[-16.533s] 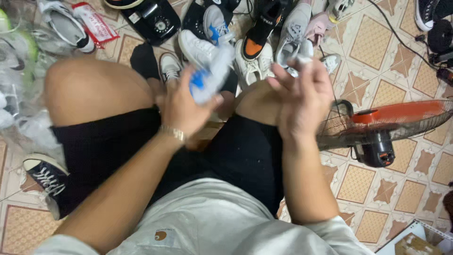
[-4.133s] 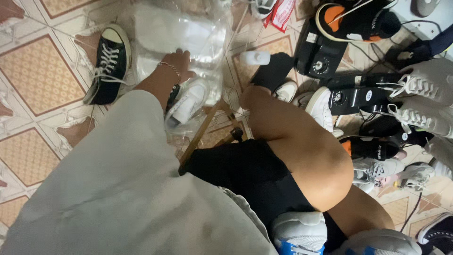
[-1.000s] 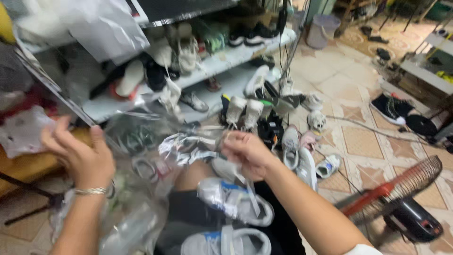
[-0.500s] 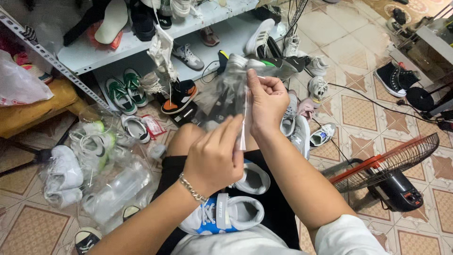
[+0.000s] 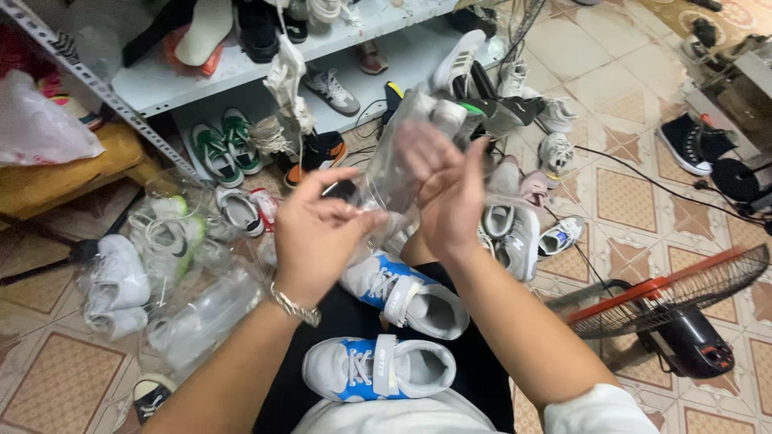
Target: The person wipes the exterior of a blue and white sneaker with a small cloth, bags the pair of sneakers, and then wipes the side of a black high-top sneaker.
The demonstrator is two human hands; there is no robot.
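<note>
Both hands are raised in front of the chest, working a clear plastic bag (image 5: 394, 173) between them. The left hand (image 5: 322, 233) has its fingers curled in and pinches the bag's lower edge; a metal bracelet (image 5: 293, 305) sits at that wrist. The right hand (image 5: 450, 193) is held flat and upright against the bag's other side, fingers mostly straight, pressing or pinching the plastic (its thumb is hidden behind the film, so the exact grip is hard to tell). The bag hangs in the air between the two hands, above the lap, slack and crumpled.

Just below the hands, two small white-and-blue sneakers lie on the person's lap: the near sneaker (image 5: 378, 368) close to the waist, the far sneaker (image 5: 406, 291) nearer the knees, tilted.

To the left on the tiled floor (image 5: 635, 217) lies a heap of bagged shoes (image 5: 153, 273) in clear plastic. Ahead stands a grey metal shelf (image 5: 185, 80) with shoes on it, and more loose shoes are scattered on the floor before it, among them a pair of green sneakers (image 5: 217, 145). To the right, near the right elbow, a floor fan (image 5: 675, 313) with an orange-red body lies tipped over.
</note>
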